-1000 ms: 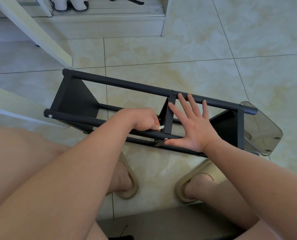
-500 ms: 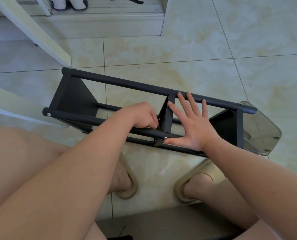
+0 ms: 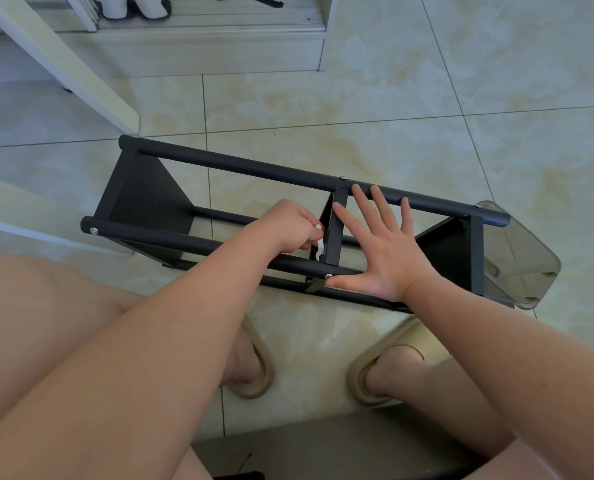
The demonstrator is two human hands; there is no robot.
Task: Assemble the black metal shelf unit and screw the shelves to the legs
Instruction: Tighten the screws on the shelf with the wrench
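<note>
Head cam: the shelf unit [image 3: 219, 202] is lying on its side on the floor [image 3: 392, 116], right in front of the person's knees, all three shelves already sitting between the legs. Left hand [image 3: 288, 226] is curled tight around a small white tool [image 3: 320, 249], looks like a little hex key, poked in at the middle shelf [image 3: 335, 233] where it meets the near leg [image 3: 191, 241]. Right hand [image 3: 382, 247] is spread wide and flat, fingers up on the far leg [image 3: 254, 169], thumb down by a screw [image 3: 328, 276] on the near one, basically pinning the frame so it doesn't roll. So I'd say we're at tightening the middle shelf's near joint, fairly late in the build. Next up probably needs short turns of the key with the frame held steady, then checking the other screws. The far end rests against a clear plastic stool [image 3: 520, 265].
</note>
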